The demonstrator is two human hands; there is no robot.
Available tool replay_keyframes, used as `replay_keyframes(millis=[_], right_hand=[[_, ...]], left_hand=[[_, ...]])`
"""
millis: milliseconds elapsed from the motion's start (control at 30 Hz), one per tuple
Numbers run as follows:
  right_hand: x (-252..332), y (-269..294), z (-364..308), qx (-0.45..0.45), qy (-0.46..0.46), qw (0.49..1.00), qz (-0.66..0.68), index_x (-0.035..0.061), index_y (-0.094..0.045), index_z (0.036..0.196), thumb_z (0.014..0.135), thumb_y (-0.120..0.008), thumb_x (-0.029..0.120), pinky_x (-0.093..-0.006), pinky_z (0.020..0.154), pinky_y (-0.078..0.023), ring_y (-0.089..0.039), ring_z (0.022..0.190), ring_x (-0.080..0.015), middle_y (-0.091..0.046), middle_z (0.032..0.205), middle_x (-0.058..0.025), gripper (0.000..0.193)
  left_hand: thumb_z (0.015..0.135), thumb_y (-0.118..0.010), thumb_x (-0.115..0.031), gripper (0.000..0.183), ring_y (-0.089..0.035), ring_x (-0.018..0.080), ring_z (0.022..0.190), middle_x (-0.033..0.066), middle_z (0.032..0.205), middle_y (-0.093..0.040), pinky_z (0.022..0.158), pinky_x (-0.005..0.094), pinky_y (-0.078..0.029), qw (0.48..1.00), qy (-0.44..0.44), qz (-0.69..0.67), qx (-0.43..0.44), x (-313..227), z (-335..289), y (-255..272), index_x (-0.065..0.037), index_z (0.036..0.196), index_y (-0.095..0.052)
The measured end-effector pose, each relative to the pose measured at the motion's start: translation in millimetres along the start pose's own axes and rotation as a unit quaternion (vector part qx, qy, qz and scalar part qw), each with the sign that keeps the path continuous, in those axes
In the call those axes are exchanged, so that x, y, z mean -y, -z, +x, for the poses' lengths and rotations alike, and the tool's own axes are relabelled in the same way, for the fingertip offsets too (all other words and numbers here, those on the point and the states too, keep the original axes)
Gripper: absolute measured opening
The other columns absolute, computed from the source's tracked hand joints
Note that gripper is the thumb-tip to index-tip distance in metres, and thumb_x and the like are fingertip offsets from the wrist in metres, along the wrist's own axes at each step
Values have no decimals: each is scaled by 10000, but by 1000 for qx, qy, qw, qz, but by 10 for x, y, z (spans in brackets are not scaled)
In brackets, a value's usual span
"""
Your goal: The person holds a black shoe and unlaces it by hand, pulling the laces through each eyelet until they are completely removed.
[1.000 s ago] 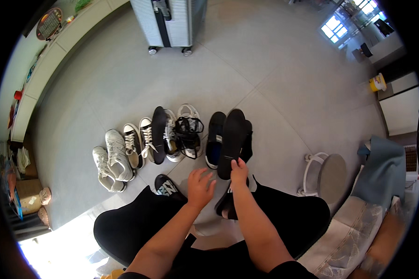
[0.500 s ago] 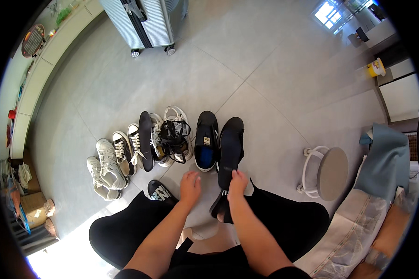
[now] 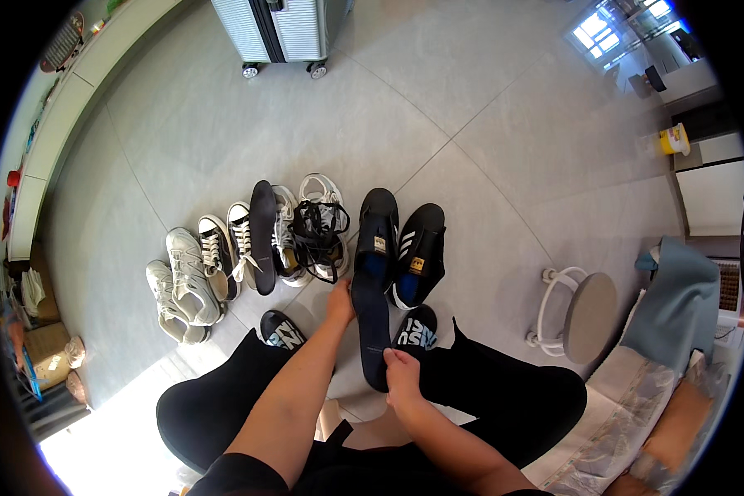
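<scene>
One suitcase: stands upright on its wheels beyond the shoes, probably parked there to leave floor to work on.
Row of shoes: I count six to the left, side by side, toes pointing away, likely so their openings face the wearer; a second dark insole lies along the row.
Stool: sits well apart at the right, seemingly out of the arms' way.
Black pair: set straight ahead, toes away, openings turned toward me, which I judge suits the reach of both hands.
Held insole: in front of the body, its far end overlapping the left black shoe's opening from my viewpoint; I cannot tell if they touch.
Right hand: pinches the insole's near end by its right edge, thumb on top, perhaps to steer its length.
Left hand: just beside the insole's far part, perhaps to steady it; fingertips are obscured, so I cannot tell its grip.
</scene>
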State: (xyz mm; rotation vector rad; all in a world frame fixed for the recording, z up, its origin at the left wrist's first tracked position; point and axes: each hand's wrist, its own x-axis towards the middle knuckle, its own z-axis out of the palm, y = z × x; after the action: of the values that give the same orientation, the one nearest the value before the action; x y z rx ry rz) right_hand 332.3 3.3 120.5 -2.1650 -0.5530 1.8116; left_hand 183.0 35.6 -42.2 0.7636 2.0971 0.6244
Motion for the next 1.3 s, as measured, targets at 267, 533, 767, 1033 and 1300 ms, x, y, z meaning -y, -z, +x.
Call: replay_keyframes(millis=[267, 533, 767, 1033, 1300], right_hand=[[-146, -322, 997, -83, 188, 955, -214, -29, -641, 856, 852, -559, 194, -398, 665, -463, -615, 704, -347, -627, 732, -202, 238], [-216, -428, 962, -30, 107, 990, -85, -37, -634, 987, 837, -609, 262, -373, 759, -471, -632, 821, -283, -664, 872, -178, 335], [558, -499, 647, -35, 239, 841, -484, 12, -363, 1309, 689, -725, 413, -403, 863, -470, -587, 997, -358, -501, 1169, -209, 822], [380, -319, 701, -44, 354, 782, -512, 18, -595, 1158, 732, -633, 319, -419, 816, -507, -609, 949, -392, -497, 1216, -278, 523], [393, -191, 591, -69, 392, 824, -404, 65, -721, 913, 725, -620, 275, -404, 843, -486, -610, 949, -366, -645, 953, -221, 299]], left_hand=[[790, -640, -179, 361, -641, 335, 867, 185, 921, -665, 769, 408, -496, 997, 59, -53, -2, -68, -20, 32, -81, 1137, -613], [769, -603, -83, 360, -673, 277, 745, 143, 855, -677, 688, 364, -530, 966, 172, -186, 46, -318, -102, 271, -87, 1129, -607], [755, -621, -106, 298, -663, 217, 630, 123, 765, -654, 544, 344, -537, 962, 161, -207, 78, 34, 27, 6, -73, 1047, -570], [759, -655, -225, 307, -651, 348, 740, 178, 802, -659, 649, 422, -509, 990, 64, -121, 15, 78, 223, -54, -31, 969, -545], [731, -626, -252, 246, -601, 415, 725, 195, 737, -627, 652, 500, -469, 995, -83, 52, 13, -400, -196, 312, -43, 818, -527]])
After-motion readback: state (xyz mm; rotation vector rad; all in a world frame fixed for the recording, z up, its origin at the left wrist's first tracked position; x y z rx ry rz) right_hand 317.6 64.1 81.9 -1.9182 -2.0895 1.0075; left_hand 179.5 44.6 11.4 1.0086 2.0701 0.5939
